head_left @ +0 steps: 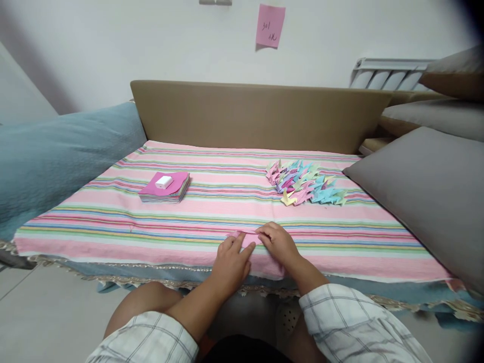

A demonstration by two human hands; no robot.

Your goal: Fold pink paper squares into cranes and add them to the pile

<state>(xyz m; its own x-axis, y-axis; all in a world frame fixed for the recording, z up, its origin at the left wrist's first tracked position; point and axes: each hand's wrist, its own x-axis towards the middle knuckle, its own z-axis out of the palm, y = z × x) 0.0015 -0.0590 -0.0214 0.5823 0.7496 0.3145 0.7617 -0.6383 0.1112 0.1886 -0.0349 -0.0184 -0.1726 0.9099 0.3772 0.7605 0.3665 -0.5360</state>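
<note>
1. Location: pink paper (248,238) lies on the striped cloth (113,201), lower centre of frame, between the two hands. Same colour family as the cloth, so its outline is partly lost.
2. Left hand (231,257): not clenched. Index finger and thumb stretched apart, fingertips resting on the paper, with pink showing between them.
3. Right hand (279,244): thumb and fingers drawn together, pinching the paper at its right end.
4. Handling (judged): very light, thin, flexible; creases readily and would keep a crease. Little slip expected on woven cloth, though a light sheet could skate if not pinned. Easily torn or crumpled by a hard pull.
5. Hold (judged): fingertips only. Flat pressure on the left part, light pinch at the right edge or corner; avoid gripping the middle, which could wrinkle.
6. Orientation: visible long axis runs left to right across the frame, roughly along the stripes. The far edge looks slightly raised, like a fold. Left end seems to narrow towards the left of frame, but fingers cover much of it, so its true shape is uncertain.
7. Nearby: folded paper cranes (290,185) right of centre; paper stack (165,197) left of centre.
</note>
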